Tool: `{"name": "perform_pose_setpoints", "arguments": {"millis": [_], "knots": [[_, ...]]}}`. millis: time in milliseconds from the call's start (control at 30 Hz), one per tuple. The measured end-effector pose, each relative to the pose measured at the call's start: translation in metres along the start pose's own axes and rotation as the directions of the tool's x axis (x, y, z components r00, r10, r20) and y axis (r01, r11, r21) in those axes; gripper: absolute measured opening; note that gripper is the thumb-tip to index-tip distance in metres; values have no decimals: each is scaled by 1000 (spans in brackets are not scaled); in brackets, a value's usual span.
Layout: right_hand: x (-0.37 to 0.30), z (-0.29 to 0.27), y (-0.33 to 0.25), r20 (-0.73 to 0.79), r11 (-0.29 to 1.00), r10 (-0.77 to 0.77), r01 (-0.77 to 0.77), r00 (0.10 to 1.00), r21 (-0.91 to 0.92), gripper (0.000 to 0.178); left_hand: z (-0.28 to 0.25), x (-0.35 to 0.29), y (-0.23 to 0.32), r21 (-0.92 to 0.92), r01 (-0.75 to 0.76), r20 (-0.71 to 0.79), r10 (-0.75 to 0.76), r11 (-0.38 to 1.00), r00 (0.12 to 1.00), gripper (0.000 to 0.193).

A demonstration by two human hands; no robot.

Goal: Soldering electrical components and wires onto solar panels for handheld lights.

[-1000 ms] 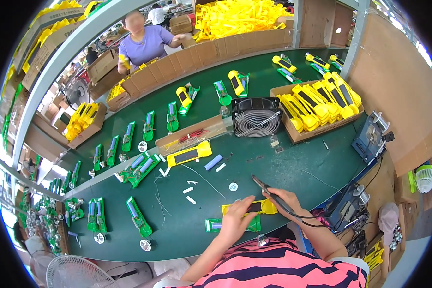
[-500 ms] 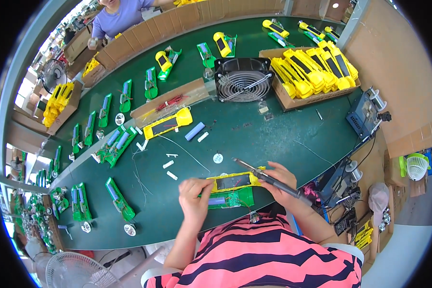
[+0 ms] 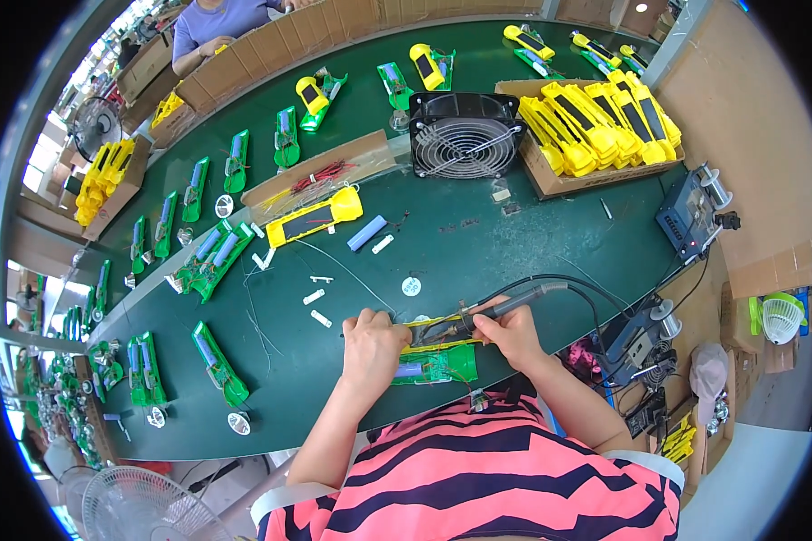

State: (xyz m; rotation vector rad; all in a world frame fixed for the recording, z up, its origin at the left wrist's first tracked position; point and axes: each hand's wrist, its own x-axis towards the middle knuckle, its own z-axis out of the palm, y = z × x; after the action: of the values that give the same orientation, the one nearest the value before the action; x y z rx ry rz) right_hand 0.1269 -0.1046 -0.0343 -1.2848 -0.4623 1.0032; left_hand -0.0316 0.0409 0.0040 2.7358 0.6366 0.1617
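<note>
My right hand (image 3: 512, 335) grips a soldering iron (image 3: 521, 298) by its dark handle, with its tip pointing left over a yellow plastic casing (image 3: 444, 343). The casing has a dark panel along its middle. My left hand (image 3: 375, 349) is closed at the casing's left end; its fingertips are hidden, so whether a wire is also pinched there does not show. Directly below the casing, nearer my body, lies a green casing (image 3: 460, 362) with a blue cylindrical battery (image 3: 409, 371) and thin wires. A small reflector (image 3: 479, 400) hangs at the table's near edge.
A black fan (image 3: 467, 135) stands beyond my hands, beside a cardboard box (image 3: 564, 183) of yellow casings. On the right is a soldering station (image 3: 686, 216). Green casings with batteries (image 3: 218, 365) line the left side. A loose battery (image 3: 367, 233) lies mid-table. Across the partition sits another person (image 3: 216, 32).
The soldering iron has swung round, from pointing up and left to lying over the yellow casing, its cable now arching to the right. My left hand has moved right, over the casing's end.
</note>
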Motion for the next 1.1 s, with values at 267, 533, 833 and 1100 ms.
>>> {"name": "perform_pose_setpoints", "arguments": {"millis": [267,533,833,1100], "knots": [[2,3,-2,14,999,21,-21,1000,-48,12,2,3,2,66,37,71,-42,997,997,6],[1,5,-4,14,997,22,-21,1000,-79,11,7,4,-3,20,7,51,-8,1000,999,7],[2,-1,-2,25,998,30,-28,999,-62,12,6,6,-3,17,-18,44,17,1000,999,7],[-13,-4,2,-116,967,-252,246,961,-64,13,4,7,-1,31,-24,51,23,999,998,6]]}}
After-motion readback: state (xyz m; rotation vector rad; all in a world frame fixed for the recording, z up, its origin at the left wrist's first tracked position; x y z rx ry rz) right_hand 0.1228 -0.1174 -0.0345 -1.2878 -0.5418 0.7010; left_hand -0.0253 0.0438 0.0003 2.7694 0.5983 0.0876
